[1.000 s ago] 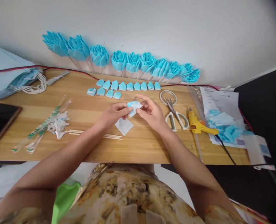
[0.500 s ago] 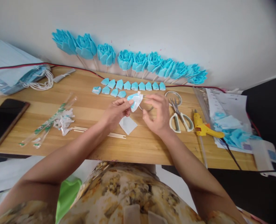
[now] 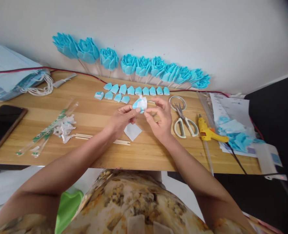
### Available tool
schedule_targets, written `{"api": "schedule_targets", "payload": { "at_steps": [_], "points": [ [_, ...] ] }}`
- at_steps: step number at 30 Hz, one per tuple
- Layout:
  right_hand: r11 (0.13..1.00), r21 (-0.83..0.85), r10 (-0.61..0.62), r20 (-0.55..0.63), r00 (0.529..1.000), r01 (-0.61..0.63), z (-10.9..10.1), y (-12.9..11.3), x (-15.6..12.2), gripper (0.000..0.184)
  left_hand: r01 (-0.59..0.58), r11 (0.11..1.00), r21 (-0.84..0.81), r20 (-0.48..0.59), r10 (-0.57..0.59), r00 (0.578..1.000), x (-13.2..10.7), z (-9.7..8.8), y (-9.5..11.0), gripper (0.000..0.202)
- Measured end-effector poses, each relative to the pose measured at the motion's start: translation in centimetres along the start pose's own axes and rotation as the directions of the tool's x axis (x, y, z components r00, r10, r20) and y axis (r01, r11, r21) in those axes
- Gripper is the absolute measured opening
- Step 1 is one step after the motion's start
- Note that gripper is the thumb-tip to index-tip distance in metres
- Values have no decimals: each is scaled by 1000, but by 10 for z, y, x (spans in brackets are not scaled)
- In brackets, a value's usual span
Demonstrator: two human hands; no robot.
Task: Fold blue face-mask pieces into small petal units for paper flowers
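Between the thumb and fingers of my left hand [image 3: 124,118] is a small folded petal [image 3: 139,104], light blue with a white face turned up. My right hand [image 3: 160,117] meets it from the other side, thumb and index fingertip pinching its lower right edge. A thin greyish curved thing [image 3: 151,102] shows behind the right fingers, too hidden to name. Just below my hands a white square of fabric [image 3: 133,131] lies on the wooden table [image 3: 153,156]. Folded blue petals [image 3: 138,90] stand in two rows behind my hands.
Several blue fabric flowers [image 3: 129,64] on sticks lean on the wall. Scissors [image 3: 185,120], a ring-shaped roll [image 3: 178,102] and a yellow glue gun [image 3: 208,130] lie right. Thin sticks [image 3: 122,142], paper scraps [image 3: 64,127] and a phone [image 3: 5,126] are left.
My right hand has come left, and its thumb and index finger now pinch the petal's edge. The petal has tilted in my left hand. The whole view has shifted slightly.
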State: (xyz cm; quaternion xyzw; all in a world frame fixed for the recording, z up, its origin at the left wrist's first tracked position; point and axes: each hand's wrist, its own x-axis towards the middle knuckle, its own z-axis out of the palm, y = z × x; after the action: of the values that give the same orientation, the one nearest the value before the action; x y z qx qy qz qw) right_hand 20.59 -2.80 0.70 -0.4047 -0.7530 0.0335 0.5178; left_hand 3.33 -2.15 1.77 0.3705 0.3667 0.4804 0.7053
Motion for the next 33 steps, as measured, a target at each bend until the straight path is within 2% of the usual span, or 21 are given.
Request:
{"api": "schedule_targets", "payload": {
  "at_steps": [6, 10, 13, 19, 22, 27, 33],
  "points": [
    [954, 224, 187, 80, 979, -200, 1, 0, -1, 2, -25, 989, 145, 11, 24, 1000, -1, -2, -2, 40],
    [848, 345, 368, 162, 916, -402, 1, -2, -2, 6, -31, 966, 258, 13, 28, 1000, -3, -1, 1, 45],
    [790, 368, 459, 174, 871, -490, 2, -3, -2, 7, -26, 946, 324, 9, 25, 1000, -4, 1, 3, 48],
    [734, 425, 511, 166, 843, -529, 4, -2, -4, 9, -81, 904, 419, -16, 97, 995, -4, 2, 4, 45],
    [707, 480, 504, 173, 846, -519, 5, 0, -5, 19, -109, 901, 421, -8, 124, 992, -4, 2, 4, 43],
    [775, 428, 444, 154, 883, -465, 7, 0, -7, 31, -70, 933, 354, 17, 69, 997, -4, 4, 5, 37],
    [843, 349, 374, 165, 913, -409, 6, -3, -6, 33, -66, 946, 318, -20, 76, 997, -1, 3, 2, 28]
  ]
}}
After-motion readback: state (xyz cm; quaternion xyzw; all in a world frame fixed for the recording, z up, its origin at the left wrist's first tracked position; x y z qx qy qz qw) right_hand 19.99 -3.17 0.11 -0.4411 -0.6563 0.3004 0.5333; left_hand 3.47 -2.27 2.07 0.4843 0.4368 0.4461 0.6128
